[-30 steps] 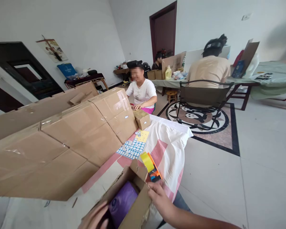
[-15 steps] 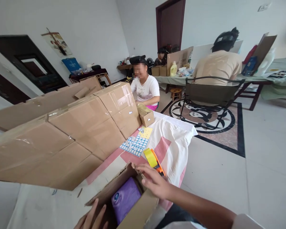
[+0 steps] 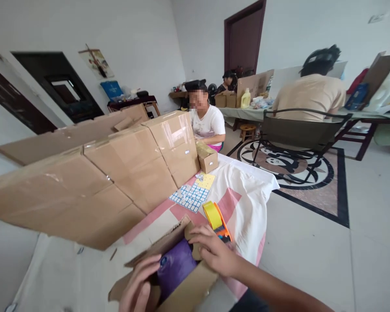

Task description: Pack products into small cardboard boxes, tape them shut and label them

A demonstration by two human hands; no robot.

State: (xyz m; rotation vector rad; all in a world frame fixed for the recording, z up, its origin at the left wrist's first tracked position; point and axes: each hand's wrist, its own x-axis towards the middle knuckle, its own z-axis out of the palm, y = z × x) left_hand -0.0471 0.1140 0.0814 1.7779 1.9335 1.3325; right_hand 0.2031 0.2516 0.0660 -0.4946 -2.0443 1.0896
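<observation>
In front of me stands a cardboard box (image 3: 186, 288) with its top flaps up. Inside lies a purple plastic-wrapped package (image 3: 177, 264) with a small dark round mark. My left hand (image 3: 139, 281) is at the box's near left end, fingers stretched out over the flap there and close to the package. At the opposite end, the fingers of my right hand (image 3: 214, 249) lie extended against a short flap (image 3: 190, 234) that leans inward. A tape dispenser (image 3: 217, 219) with yellow tape and an orange body sits just beyond my right hand.
Large cardboard boxes (image 3: 126, 169) form a wall along the left. A smaller taped box (image 3: 208, 157) and sticker sheets (image 3: 192, 193) lie on the pink-and-white cloth (image 3: 247, 208). A co-worker (image 3: 209, 123) sits behind the boxes; another person (image 3: 312, 95) sits in a chair (image 3: 299, 134) at the right.
The right end flap has tilted inward under my right hand. My left hand has moved up and right over the box's left end. The view has swung slightly left.
</observation>
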